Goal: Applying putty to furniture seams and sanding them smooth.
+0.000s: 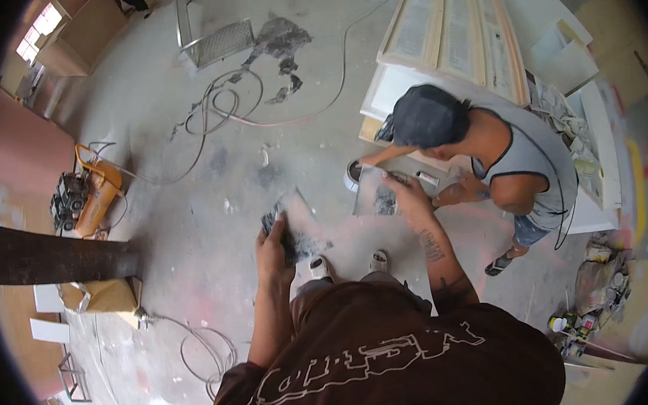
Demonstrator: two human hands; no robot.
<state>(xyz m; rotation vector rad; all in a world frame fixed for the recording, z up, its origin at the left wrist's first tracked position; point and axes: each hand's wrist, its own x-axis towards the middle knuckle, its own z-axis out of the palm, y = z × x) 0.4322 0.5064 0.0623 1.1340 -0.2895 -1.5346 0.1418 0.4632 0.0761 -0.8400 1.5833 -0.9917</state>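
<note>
The left hand (pixel 270 246) is gripping a slanting, smudged panel (pixel 304 221) — the right hand (pixel 410 197) is gripping a second panel (pixel 371 193), both extending inward, apart.

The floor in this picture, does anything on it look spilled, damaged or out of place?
Yes: a dark, ragged patch mars the grey floor beside the metal mesh frame; spill or damage, I cannot tell. Nearby, a hose lies in loose loops.

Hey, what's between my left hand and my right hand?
Head view: the smudged panel in your left hand, the second smudged panel in your right hand, and grey floor showing between the panels.
</note>
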